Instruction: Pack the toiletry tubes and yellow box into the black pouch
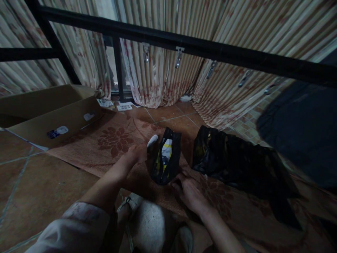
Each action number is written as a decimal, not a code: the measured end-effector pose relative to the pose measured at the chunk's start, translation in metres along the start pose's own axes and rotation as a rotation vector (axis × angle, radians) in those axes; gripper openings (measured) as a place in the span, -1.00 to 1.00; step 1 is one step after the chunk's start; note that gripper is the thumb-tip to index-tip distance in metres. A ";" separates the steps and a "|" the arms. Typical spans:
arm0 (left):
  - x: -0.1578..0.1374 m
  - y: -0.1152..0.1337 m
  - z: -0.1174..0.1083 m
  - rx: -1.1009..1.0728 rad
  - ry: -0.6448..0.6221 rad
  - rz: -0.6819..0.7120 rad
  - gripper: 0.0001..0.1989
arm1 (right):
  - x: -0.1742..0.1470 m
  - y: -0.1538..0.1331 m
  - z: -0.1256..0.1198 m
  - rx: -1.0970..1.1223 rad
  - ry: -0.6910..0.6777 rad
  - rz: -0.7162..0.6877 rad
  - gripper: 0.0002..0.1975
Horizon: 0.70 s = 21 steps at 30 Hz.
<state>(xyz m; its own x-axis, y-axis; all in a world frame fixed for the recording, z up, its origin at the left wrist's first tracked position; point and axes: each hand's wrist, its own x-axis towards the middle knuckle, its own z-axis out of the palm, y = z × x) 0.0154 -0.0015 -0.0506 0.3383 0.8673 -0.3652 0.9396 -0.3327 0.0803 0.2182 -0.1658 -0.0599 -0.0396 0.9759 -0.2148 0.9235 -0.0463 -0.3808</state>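
A black pouch (173,165) with yellow zip edging stands upright on the patterned mat in front of me. Its top gapes, and a white label or paper (166,151) shows inside. My left hand (137,153) grips the pouch's left side, its fingers partly hidden behind it. Beside those fingers a small white rounded thing (152,140) sticks up; I cannot make out what it is. At the lower right corner of the pouch, my right hand (188,189) has bent fingers closed on the edge.
A crumpled black plastic bag (231,158) lies on the mat (116,140) to the right. On the left stands an open cardboard box (65,119). A dark metal rail (163,33) crosses in front of striped curtains (163,77). Papers (124,106) lie by the curtain.
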 end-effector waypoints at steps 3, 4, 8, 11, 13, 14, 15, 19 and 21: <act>0.001 -0.001 0.002 0.011 0.021 0.005 -0.54 | 0.000 0.000 0.000 -0.001 0.002 0.013 -0.86; 0.001 -0.001 0.002 0.014 0.028 0.011 -0.53 | -0.001 0.000 0.000 0.000 0.003 0.010 -0.85; 0.003 -0.003 0.003 0.014 0.027 0.040 -0.54 | -0.001 -0.002 -0.002 0.011 -0.008 -0.001 -0.84; 0.004 -0.003 0.004 0.008 0.021 0.041 -0.54 | -0.001 -0.005 -0.004 -0.006 -0.027 0.020 -0.83; 0.004 -0.003 0.004 0.005 0.024 0.042 -0.55 | 0.000 -0.006 -0.005 -0.021 -0.028 0.044 -0.80; 0.003 -0.003 0.003 -0.001 0.029 0.045 -0.54 | 0.000 -0.007 -0.005 -0.027 -0.027 0.060 -0.77; 0.002 -0.003 0.003 -0.008 0.031 0.048 -0.54 | 0.000 -0.007 -0.005 -0.033 -0.029 0.077 -0.75; -0.001 -0.002 -0.001 -0.025 0.009 0.036 -0.58 | 0.000 -0.005 -0.004 -0.053 -0.061 0.122 -0.73; -0.002 -0.001 -0.002 -0.027 0.001 0.025 -0.59 | 0.001 -0.002 -0.003 -0.064 -0.057 0.110 -0.74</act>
<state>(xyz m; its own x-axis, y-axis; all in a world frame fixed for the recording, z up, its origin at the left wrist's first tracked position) 0.0145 -0.0018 -0.0480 0.3619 0.8590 -0.3621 0.9318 -0.3445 0.1142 0.2171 -0.1643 -0.0570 0.0437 0.9518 -0.3036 0.9459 -0.1372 -0.2940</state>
